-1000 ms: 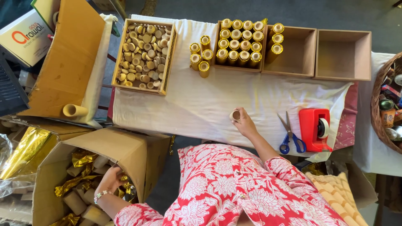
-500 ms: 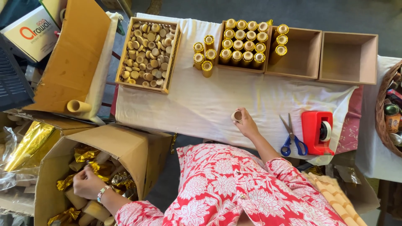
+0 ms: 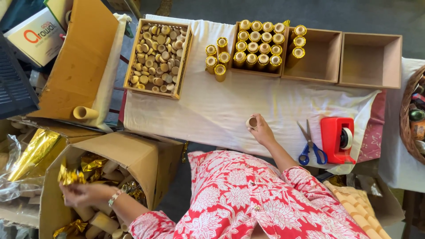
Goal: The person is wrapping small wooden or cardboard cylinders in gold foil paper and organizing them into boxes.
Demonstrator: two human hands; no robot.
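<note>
Hidden: the person's head and shoulders were out of view; the cardboard box (image 3: 133, 163) at lower left was cut off by the bottom edge, so its lower contents could not be made out.
Left hand: the left hand (image 3: 84, 192) was inside the cardboard box, fingers pinched on a crumpled piece of gold foil (image 3: 71, 177), above plain cardboard tubes (image 3: 99, 219).
Right hand: the right hand (image 3: 261, 130) rested on the white tablecloth (image 3: 212, 106), fingers curled around a small tube (image 3: 252, 122) standing upright near the table's front edge.
Change: a second earlier the left hand had been deep among the tubes; it had since risen with the foil. The right hand had stayed put on the small tube.
Far side: a wooden tray of loose plugs (image 3: 158, 55) sat left, gold-wrapped tubes (image 3: 256, 44) upright in the middle, two bare wooden boxes (image 3: 341, 57) to the right.
Near right: blue-handled scissors (image 3: 310, 146) lay just beside a red tape dispenser (image 3: 337, 139).
Open room: bare cloth lay between the right hand and the gold-wrapped tubes.
Edges: a wicker basket (image 3: 409, 119) was cut off at right.
</note>
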